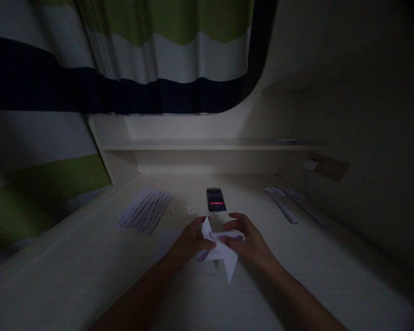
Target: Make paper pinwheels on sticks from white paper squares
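Between my two hands is a folded piece of white paper (221, 248), with one pointed corner sticking up and another pointing down toward me. My left hand (194, 239) pinches its left side, thumb on top of the paper. On the right side, my right hand (242, 234) grips the paper between thumb and fingers, its index finger curved above. The paper is held just over the desk. Just beyond my hands lies a phone (216, 202) with a lit screen and a red bar on it.
Several rolled or folded paper strips (145, 209) lie in a pile at the left. Small pale bits (189, 209) sit near the phone. More long strips (281, 204) lie at the right. A shelf (207, 147) runs along the back, below a striped curtain (179, 59).
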Motion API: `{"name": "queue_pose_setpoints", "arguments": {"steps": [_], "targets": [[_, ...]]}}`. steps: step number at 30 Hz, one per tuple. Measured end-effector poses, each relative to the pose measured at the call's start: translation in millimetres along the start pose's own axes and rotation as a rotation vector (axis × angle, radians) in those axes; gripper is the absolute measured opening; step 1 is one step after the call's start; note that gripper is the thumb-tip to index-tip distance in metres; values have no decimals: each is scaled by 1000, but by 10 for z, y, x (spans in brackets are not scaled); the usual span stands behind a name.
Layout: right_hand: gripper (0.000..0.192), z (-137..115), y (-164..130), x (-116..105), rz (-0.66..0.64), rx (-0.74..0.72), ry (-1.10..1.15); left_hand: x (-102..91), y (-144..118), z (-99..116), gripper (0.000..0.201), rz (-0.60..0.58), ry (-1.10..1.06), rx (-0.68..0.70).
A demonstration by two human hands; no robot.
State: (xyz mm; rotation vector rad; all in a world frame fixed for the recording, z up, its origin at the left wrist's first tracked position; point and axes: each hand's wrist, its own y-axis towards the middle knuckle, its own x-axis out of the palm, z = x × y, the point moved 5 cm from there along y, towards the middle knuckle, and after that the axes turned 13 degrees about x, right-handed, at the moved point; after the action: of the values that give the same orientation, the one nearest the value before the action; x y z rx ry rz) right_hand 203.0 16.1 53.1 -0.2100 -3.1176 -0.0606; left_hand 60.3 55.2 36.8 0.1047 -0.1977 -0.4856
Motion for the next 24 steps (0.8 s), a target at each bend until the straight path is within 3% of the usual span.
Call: {"name": "queue_pose_setpoints", "arguments": {"steps": [4,9,12,17,24], "targets": [[35,-124,-7,-150,172,-21,150,-43,-20,123,58,209,-82,59],[28,-35,-25,-15,35,68,100,-63,-49,88,51,290,-115,75],[29,6,-64,27,67,7,-1,-59,-57,35,47,313,-114,52],[21,-48,-161,2,237,-243,-310,-14,-53,6,42,306,-140,29],[26,-167,-339,112,247,-761,-649,54,-98,8,30,258,-193,-34]]}}
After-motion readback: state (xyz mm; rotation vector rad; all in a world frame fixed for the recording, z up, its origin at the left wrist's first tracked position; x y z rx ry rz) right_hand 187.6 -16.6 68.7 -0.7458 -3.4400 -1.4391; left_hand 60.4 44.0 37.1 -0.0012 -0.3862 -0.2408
